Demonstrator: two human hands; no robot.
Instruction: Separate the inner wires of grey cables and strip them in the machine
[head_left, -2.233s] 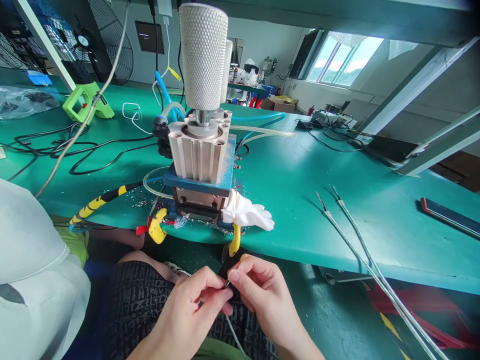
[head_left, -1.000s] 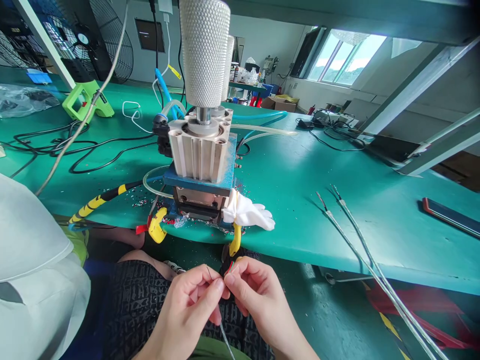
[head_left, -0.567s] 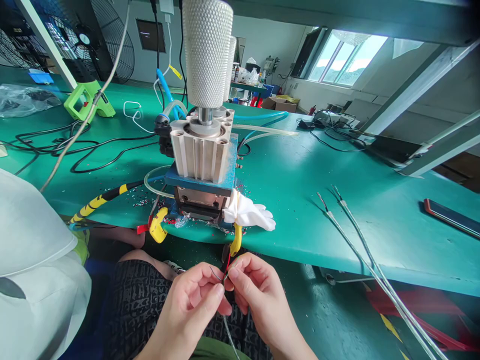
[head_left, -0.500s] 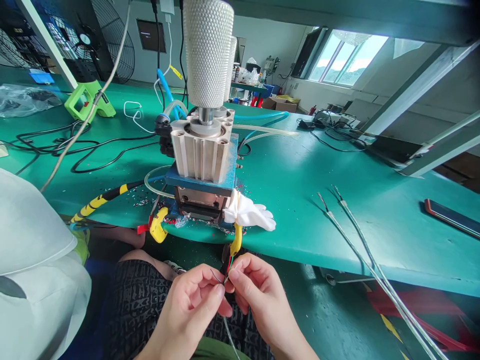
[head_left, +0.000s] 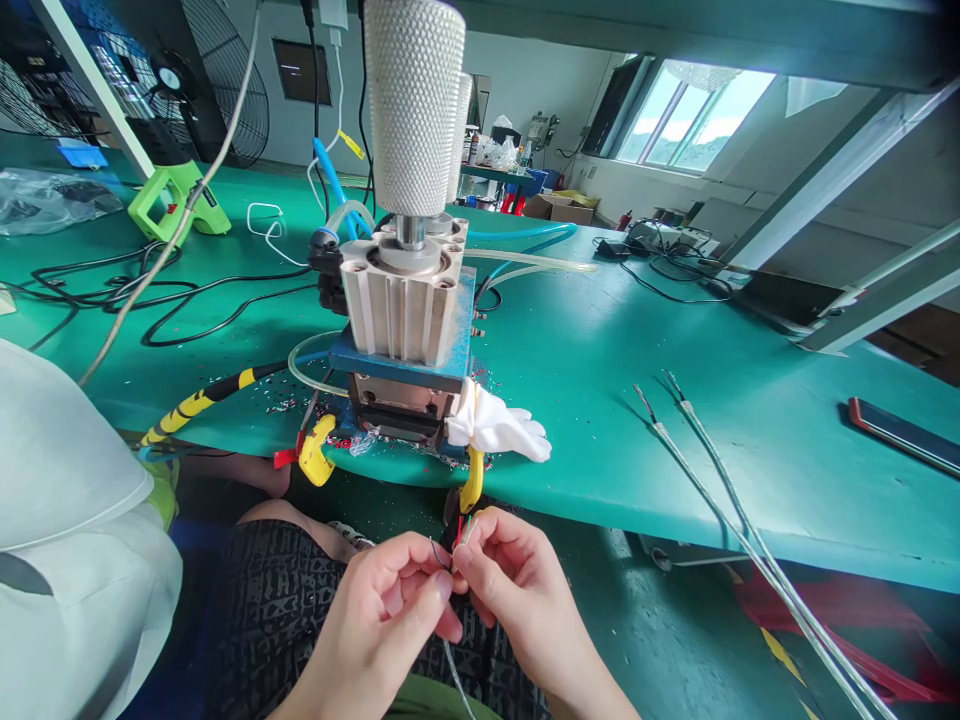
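A grey cable [head_left: 456, 680] rises from my lap to my fingers, its end split into thin red, green and dark wires [head_left: 460, 530]. My left hand [head_left: 401, 605] pinches the cable near the split, a dark wire sticking up by its fingertips. Touching it on the right, my right hand [head_left: 506, 585] is closed on the thin wires, with a green one showing above the fingers. The exact grip is hidden by the fingertips. Both hands are below the bench's front edge, in front of a metal press [head_left: 405, 310] with a knurled cylinder.
A white glove [head_left: 499, 425] is tied at the press, near yellow clamp handles [head_left: 471, 482]. Stripped cables [head_left: 739, 510] lie over the bench edge at right, near a phone [head_left: 904, 435]. A green stand [head_left: 180, 200] is at back left. A person in white [head_left: 71, 530] sits at left.
The fingertips of both hands have shifted slightly, and the thin wires between them have changed angle, the green one now leaning right. The rest looks unchanged.
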